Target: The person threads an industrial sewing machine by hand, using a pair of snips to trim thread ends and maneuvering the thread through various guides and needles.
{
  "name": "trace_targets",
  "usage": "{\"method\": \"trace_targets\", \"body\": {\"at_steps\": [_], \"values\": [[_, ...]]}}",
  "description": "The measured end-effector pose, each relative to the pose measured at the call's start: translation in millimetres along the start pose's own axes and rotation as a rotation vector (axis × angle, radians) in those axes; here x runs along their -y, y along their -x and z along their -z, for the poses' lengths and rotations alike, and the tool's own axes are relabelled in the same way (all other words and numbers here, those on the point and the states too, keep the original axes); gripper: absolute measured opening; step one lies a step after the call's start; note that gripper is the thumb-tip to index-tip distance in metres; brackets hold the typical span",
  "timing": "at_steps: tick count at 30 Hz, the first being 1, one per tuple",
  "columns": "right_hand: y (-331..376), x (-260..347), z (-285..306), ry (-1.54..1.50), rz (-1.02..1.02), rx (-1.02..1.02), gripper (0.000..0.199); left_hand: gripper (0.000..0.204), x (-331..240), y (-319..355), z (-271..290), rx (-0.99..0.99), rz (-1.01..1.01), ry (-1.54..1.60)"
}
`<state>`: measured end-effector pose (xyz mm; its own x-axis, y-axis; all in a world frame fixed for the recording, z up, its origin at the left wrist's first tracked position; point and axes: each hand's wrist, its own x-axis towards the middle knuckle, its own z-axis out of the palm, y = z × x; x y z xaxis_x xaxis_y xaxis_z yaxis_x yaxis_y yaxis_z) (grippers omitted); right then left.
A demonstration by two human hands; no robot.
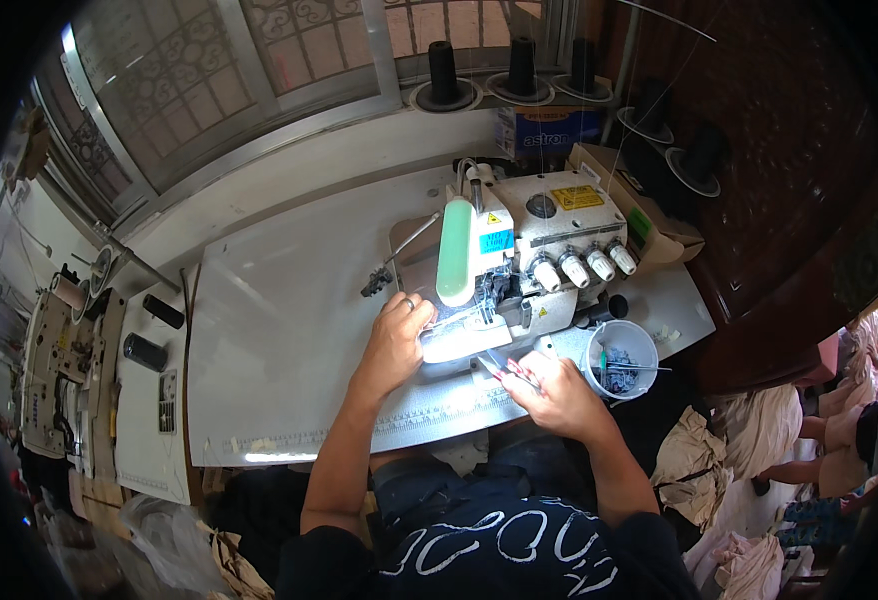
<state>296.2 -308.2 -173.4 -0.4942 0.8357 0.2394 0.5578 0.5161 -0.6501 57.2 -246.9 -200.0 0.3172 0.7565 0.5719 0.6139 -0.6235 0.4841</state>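
Note:
A white overlock sewing machine point(549, 215) stands on the table in front of me, with a bright green lamp point(456, 252) lit over its needle area. My left hand point(396, 345), a ring on one finger, is at the left end of the machine's pale front plate point(466, 341). Its fingers are bent inward, and what they grip, if anything, is hidden. In front of that plate my right hand point(557, 393) is closed around a slim, pointed metal tool point(496, 366). The tool's tip points left, toward the plate; whether it is scissors or tweezers is unclear.
A white tub point(623, 358) of small grey pieces and thin tools stands right of my right hand. Dark thread cones point(443, 75) line the back. Another sewing machine point(59, 370) is at the left. A ruler strip point(429, 412) runs along the table's near edge. Fabric piles point(694, 455) lie at lower right.

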Motion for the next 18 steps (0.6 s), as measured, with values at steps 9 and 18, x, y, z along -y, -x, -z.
{"method": "trace_targets", "body": {"at_steps": [9, 18], "values": [[24, 10, 5, -0.304, -0.18, 0.033, 0.026, 0.014, 42, 11, 29, -0.132, 0.016, -0.276], [25, 8, -8, -0.314, -0.102, 0.061, 0.024, 0.021, 76, 78, 110, -0.173, 0.2, -0.568]]}}
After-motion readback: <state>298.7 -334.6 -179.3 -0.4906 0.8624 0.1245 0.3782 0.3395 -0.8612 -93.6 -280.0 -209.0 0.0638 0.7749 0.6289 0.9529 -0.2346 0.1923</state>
